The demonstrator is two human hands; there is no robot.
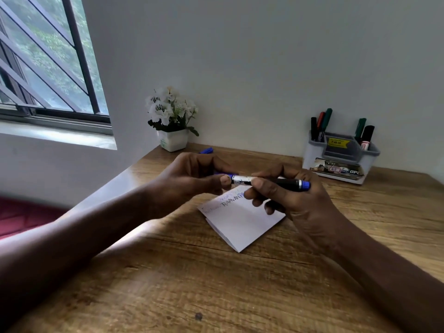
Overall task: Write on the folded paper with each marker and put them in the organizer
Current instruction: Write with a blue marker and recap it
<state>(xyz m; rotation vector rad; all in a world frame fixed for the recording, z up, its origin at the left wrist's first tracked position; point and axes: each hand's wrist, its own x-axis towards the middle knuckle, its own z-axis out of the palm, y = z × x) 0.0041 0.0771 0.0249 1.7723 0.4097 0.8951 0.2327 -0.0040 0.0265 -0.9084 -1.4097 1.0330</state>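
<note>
Holding a blue marker (242, 180) level just above the folded paper (240, 224), with the right grip (295, 200) wrapped round its black barrel and the left grip (192, 174) pinching its blue end. Below, flat near the middle of the counter (168, 284), handwriting along the paper's far edge. At the counter's far right edge by the wall, a grey organizer (341, 152) with five capped markers (326, 121) upright in its two outer compartments. Near the far left corner, beside a flower pot (173, 140), another blue marker (206, 150).
</note>
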